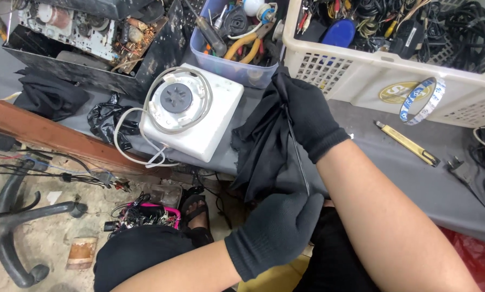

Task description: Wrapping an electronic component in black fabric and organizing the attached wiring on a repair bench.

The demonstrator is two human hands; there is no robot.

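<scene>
The grey-covered desk (372, 162) runs under and beyond both hands, and on it, past the right hand, stands a white lattice basket (361, 81) full of dark cables. Up and left of the hands sits an opened old chassis (91, 38) with bare circuitry, and just left of the right hand lies a white square appliance base (191, 111) with its pale cord coiled round a grey hub. A clear tub of hand tools (234, 46) stands right above the right hand. Between the two hands hangs a black cloth (261, 151), draped off the desk edge. The right hand (307, 116), in a black knit glove, is closed over the cloth's top, fingers curled and gripping. The left hand (277, 230), in a grey glove, is clenched below it around the lower end of a thin dark metal rod (296, 154) that runs up along the cloth toward the right hand. To the right of both lies a yellow utility knife (407, 143). As a judgement, the thin rod could slip in the gloved grip and snag or pierce the cloth, and a tug might drag the cloth against the tub.
</scene>
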